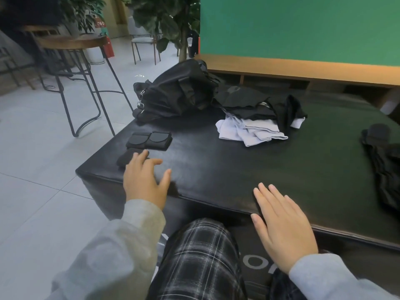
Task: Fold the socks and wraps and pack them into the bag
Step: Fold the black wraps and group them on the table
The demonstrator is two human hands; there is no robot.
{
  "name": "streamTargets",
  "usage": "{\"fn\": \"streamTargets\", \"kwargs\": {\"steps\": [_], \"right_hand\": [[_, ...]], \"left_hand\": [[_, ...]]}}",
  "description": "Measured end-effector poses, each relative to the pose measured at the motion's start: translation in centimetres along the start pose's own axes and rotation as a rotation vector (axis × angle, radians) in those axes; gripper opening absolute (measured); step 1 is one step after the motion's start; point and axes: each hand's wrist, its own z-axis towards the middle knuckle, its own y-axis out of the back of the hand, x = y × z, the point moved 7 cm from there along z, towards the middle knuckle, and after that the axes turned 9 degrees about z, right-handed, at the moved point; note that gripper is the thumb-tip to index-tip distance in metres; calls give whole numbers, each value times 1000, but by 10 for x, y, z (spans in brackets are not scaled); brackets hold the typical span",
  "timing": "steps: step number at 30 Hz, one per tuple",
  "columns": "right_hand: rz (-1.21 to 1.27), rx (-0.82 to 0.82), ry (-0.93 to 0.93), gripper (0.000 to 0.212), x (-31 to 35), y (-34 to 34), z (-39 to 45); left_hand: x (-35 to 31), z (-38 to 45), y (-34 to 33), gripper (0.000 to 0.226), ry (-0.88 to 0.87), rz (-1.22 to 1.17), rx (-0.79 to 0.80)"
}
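Black padded bench (216, 165) is landmark. Left hand (144, 180) near bench's front-left corner, fingers spread and relaxed, holding nothing; fingertips touch small dark folded sock (127, 158). Just behind that, flat folded black wraps (149, 139), side by side. Right hand (283, 226) flat over bench's front edge, fingers straight, holding nothing. Black bag (173, 92) at bench's far-left end, slumped. Beside bag toward bench middle: loose pile of black clothes (259, 105) over white socks (249, 131). More black fabric (385, 165) at bench's right edge.
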Motion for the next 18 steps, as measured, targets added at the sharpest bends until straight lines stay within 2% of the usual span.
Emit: {"fn": "streamTargets", "kwargs": {"steps": [3,5,8,12,18], "right_hand": [[114,-89,70,50,1,6,-3],[357,-212,72,42,-5,16,-7],[593,-382,5,37,-21,34,-15],[643,-588,-111,34,-47,54,-23],[580,-759,-266,32,-83,71,-39]], "left_hand": [[-37,-21,-11,30,-70,-91,48],[-62,-34,-18,39,-126,-134,79],[-94,-52,-28,26,-217,-156,130],[-122,-66,-35,25,-244,-203,206],[-166,-95,-46,19,-272,-341,279]]}}
